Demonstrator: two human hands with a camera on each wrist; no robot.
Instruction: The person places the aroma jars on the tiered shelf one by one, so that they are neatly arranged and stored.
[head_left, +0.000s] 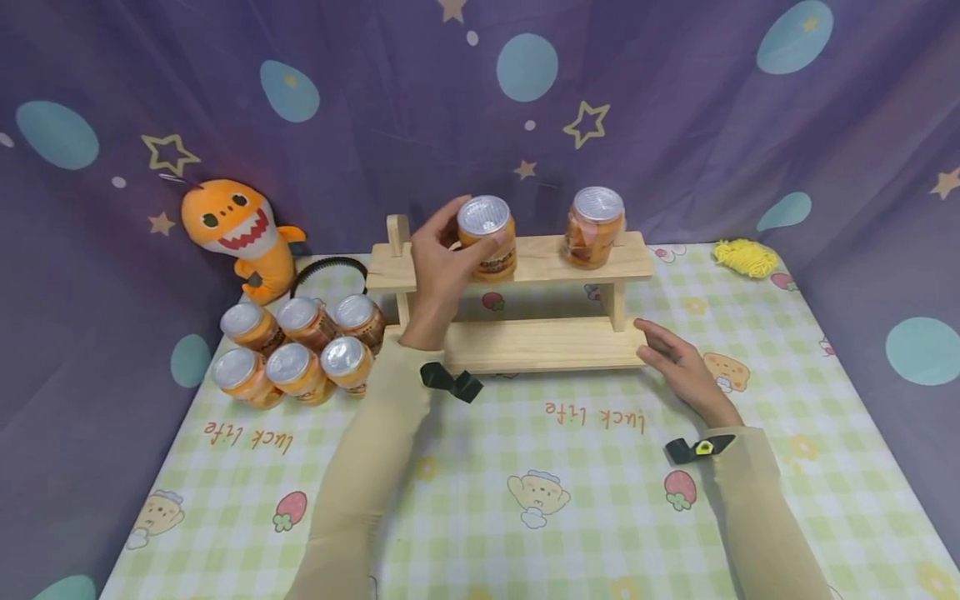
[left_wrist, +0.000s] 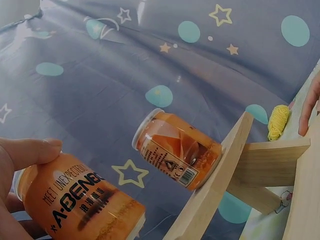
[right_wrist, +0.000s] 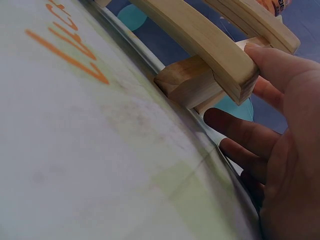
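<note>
My left hand (head_left: 442,265) grips an orange can (head_left: 500,265) with a silver lid, thumb on the near side. It holds the can upright, close over the top board of a two-tier wooden shelf (head_left: 543,346). In the left wrist view the can's black lettering (left_wrist: 75,197) faces the camera. Farther right on the top board stands a second orange can (head_left: 594,235). My right hand (head_left: 686,371) is at the right end of the lower board, its thumb (right_wrist: 270,60) against the board's end and its other fingers loosely extended.
Several more orange cans (head_left: 292,367) stand in two rows left of the shelf. Behind them are an orange shark plush (head_left: 240,225) and a black hoop (head_left: 330,262). A yellow yarn bundle (head_left: 745,258) lies at the back right. A purple curtain (head_left: 420,125) hangs behind the table.
</note>
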